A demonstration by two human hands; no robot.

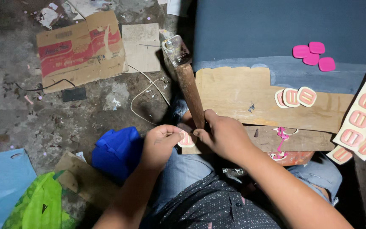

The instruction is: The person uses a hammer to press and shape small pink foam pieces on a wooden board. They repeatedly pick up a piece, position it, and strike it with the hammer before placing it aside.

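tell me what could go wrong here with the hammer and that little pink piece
1. The left hand pinches the small pink piece right beside the right hand gripping the wooden hammer handle; a slip could likely catch the fingers.
2. The metal hammer head points away over the littered floor, so a swing might be hard to control.
3. Finished pieces lie loose on the wooden board and a jolt could scatter them.

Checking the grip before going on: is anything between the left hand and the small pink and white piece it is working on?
Nothing visible. The left hand pinches the pink and white piece directly, at the wooden board's near edge. The right hand grips the wooden-handled tool just beside that piece.
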